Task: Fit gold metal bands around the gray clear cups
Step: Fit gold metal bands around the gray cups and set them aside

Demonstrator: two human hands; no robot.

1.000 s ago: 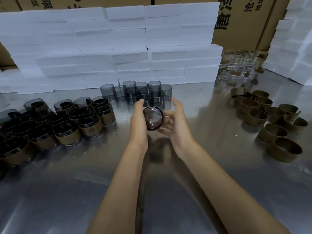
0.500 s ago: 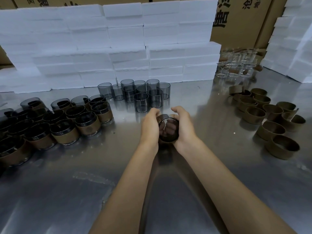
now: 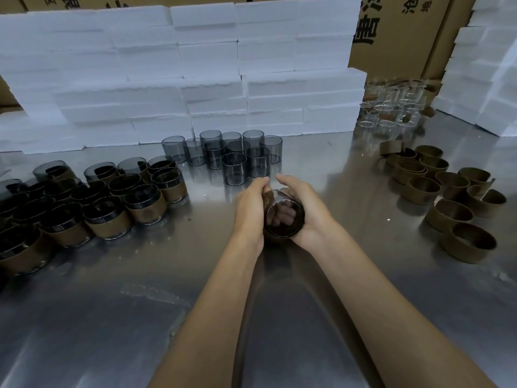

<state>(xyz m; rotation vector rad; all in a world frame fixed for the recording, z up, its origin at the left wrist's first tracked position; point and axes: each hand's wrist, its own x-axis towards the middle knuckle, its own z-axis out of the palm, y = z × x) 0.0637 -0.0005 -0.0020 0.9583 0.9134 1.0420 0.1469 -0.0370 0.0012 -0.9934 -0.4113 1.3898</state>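
Steel-grey reflective surface (image 3: pixel 98 317) carries banded cups (image 3: pixel 145 208) at left, bare gray clear cups (image 3: pixel 233 172) behind the hands and loose gold metal bands (image 3: pixel 447 214) at right. Left hand (image 3: pixel 249 211) and right hand (image 3: pixel 310 211) meet above its middle, fingers curled round one gray clear cup (image 3: pixel 284 218), mouth toward the camera.

Two bare forearms are seen, no sleeves worn up to the frame's lower edge. No gloves are worn on the left hand (image 3: pixel 249 210) or right hand (image 3: pixel 309 208). Fingernails are kept short.
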